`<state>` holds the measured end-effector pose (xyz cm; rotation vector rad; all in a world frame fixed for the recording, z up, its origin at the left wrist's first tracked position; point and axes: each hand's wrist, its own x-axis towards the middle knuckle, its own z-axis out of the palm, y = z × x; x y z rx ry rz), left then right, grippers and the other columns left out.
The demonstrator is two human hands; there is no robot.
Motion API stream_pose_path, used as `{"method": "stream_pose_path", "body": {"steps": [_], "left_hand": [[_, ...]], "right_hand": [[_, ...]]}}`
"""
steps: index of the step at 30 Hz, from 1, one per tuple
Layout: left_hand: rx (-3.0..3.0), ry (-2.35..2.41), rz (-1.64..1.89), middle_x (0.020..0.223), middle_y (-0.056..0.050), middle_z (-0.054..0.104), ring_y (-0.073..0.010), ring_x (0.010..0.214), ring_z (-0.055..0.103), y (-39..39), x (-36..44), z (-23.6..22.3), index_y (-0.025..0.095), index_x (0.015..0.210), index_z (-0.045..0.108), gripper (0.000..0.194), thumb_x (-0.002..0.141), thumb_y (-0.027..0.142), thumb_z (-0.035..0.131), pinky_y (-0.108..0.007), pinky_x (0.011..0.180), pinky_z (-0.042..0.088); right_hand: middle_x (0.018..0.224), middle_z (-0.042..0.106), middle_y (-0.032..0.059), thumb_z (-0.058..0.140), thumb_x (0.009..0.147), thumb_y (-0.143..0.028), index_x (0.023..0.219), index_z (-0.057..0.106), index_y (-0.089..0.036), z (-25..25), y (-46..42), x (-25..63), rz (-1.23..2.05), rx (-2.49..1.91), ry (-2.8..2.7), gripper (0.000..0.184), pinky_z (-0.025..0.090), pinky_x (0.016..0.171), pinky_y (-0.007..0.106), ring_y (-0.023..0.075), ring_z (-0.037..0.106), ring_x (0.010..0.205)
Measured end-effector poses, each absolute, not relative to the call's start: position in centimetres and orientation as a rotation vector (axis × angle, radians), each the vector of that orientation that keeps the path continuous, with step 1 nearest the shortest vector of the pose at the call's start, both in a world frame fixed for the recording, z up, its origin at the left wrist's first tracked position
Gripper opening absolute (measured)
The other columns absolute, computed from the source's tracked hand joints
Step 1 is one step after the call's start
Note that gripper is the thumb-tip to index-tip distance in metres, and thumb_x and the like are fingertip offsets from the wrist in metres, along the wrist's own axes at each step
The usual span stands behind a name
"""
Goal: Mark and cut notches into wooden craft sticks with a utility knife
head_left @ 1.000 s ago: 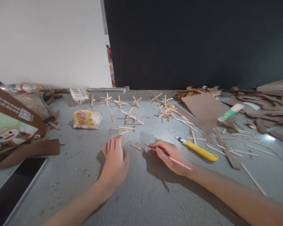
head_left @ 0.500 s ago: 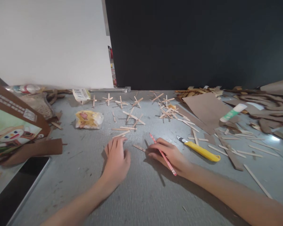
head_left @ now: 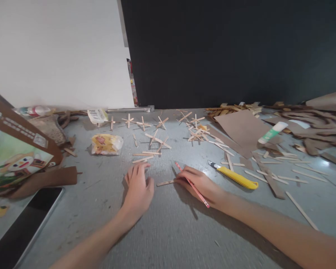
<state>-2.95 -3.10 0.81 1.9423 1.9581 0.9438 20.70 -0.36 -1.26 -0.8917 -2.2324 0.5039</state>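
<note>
My right hand (head_left: 200, 184) is closed around a pink pencil (head_left: 194, 189), which lies slantwise across the fingers. Its fingertips also touch the right end of a wooden craft stick (head_left: 165, 183) on the table. My left hand (head_left: 138, 188) rests on the tabletop to the left of that stick, fingers apart and holding nothing. Just beyond its fingertips lie loose craft sticks (head_left: 142, 159). Farther back, several sticks crossed into star shapes (head_left: 162, 122) stand in a loose row. A yellow utility knife (head_left: 238, 178) with its blade out lies right of my right hand.
Loose sticks and brown cardboard pieces (head_left: 236, 130) cover the right side, with a glue stick (head_left: 273, 132) among them. On the left are a phone (head_left: 25, 228), a brown printed bag (head_left: 22, 149) and a yellow packet (head_left: 106, 144). A black panel (head_left: 235, 52) borders the back.
The pencil has tilted in my right hand, its tip lifting off the stick. The stick has turned to lie nearly level, pinched at its right end. My left hand stays almost still.
</note>
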Motion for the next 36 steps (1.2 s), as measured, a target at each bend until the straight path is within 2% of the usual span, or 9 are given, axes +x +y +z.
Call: {"method": "stream_pose_path", "body": {"steps": [10,13,16,18,21,24,26,31,36], "left_hand": [[1.887,1.939,1.092,0.129,-0.013,0.064,-0.0323,0.129,0.054,-3.0,-3.0,0.4,0.02,0.118,0.056,0.041,0.08,0.008,0.051,-0.056,0.109,0.041],[1.85,1.893,1.207,0.125,-0.012,0.064,-0.0296,0.125,0.057,-3.2,-3.3,0.6,0.022,0.118,0.055,0.039,0.082,0.009,0.051,-0.052,0.107,0.044],[1.797,1.726,1.245,0.105,-0.008,0.067,-0.0222,0.097,0.066,-4.1,-3.0,1.1,0.021,0.123,0.052,0.031,0.093,0.018,0.047,-0.041,0.091,0.051],[1.758,1.548,1.107,0.092,-0.003,0.066,-0.0166,0.073,0.062,-5.1,-2.4,1.3,0.021,0.13,0.047,0.03,0.101,0.028,0.041,-0.035,0.078,0.051],[1.555,1.429,1.019,0.099,-0.007,0.068,-0.0158,0.067,0.06,-6.3,-1.0,1.2,0.019,0.142,0.036,0.04,0.107,0.038,0.031,-0.031,0.066,0.049],[1.559,1.359,0.88,0.114,-0.013,0.07,-0.0211,0.089,0.067,-6.8,-0.2,1.0,0.018,0.134,0.047,0.044,0.106,0.05,0.036,-0.036,0.081,0.051],[1.569,1.322,0.813,0.117,-0.014,0.07,-0.0228,0.093,0.067,-6.7,-0.2,0.9,0.018,0.132,0.052,0.048,0.105,0.056,0.038,-0.038,0.085,0.051],[1.536,1.286,0.772,0.078,-0.003,0.065,-0.0202,0.075,0.062,-6.3,-0.6,1.0,0.019,0.119,0.059,0.051,0.105,0.061,0.034,-0.032,0.073,0.047],[1.576,1.258,0.777,0.069,0.0,0.058,-0.0175,0.069,0.058,-6.1,-0.5,1.2,0.021,0.101,0.061,0.043,0.105,0.055,0.035,-0.03,0.068,0.043]], "right_hand": [[0.093,0.063,0.005,0.045,0.108,-0.027,0.099,0.062,-0.024,-0.7,-0.5,20.6,0.474,-0.946,-2.262,0.019,0.056,0.073,0.03,0.019,0.067,0.082],[0.09,0.064,0.0048,0.044,0.107,-0.028,0.097,0.06,-0.025,-0.4,-0.6,20.6,0.495,-0.986,-2.202,0.019,0.056,0.071,0.031,0.0188,0.066,0.078],[0.086,0.064,0.0046,0.044,0.107,-0.032,0.094,0.06,-0.026,-0.2,-0.7,20.7,0.487,-1.035,-2.099,0.021,0.055,0.067,0.03,0.0184,0.063,0.074],[0.085,0.062,0.0037,0.046,0.107,-0.034,0.094,0.059,-0.026,-0.1,-0.7,20.7,0.458,-1.054,-2.047,0.021,0.054,0.066,0.03,0.0179,0.063,0.072],[0.085,0.061,0.0021,0.047,0.107,-0.032,0.097,0.059,-0.025,-0.2,-1.0,20.9,0.388,-1.029,-2.005,0.017,0.053,0.065,0.029,0.0167,0.062,0.071],[0.087,0.061,0.0018,0.046,0.107,-0.024,0.102,0.06,-0.025,-0.3,-1.5,20.9,0.363,-0.944,-2.069,0.014,0.052,0.067,0.028,0.0158,0.062,0.072],[0.088,0.061,0.0021,0.045,0.107,-0.02,0.105,0.06,-0.025,-0.2,-1.9,21.0,0.345,-0.887,-2.15,0.016,0.053,0.067,0.028,0.016,0.063,0.073],[0.09,0.063,0.0041,0.043,0.108,-0.02,0.109,0.061,-0.023,0.2,-2.2,21.1,0.172,-0.797,-2.3,0.019,0.055,0.069,0.029,0.017,0.065,0.075],[0.094,0.065,0.0054,0.041,0.109,-0.022,0.111,0.063,-0.023,0.4,-2.3,21.3,0.182,-0.791,-2.382,0.023,0.058,0.075,0.031,0.0183,0.067,0.081]]}}
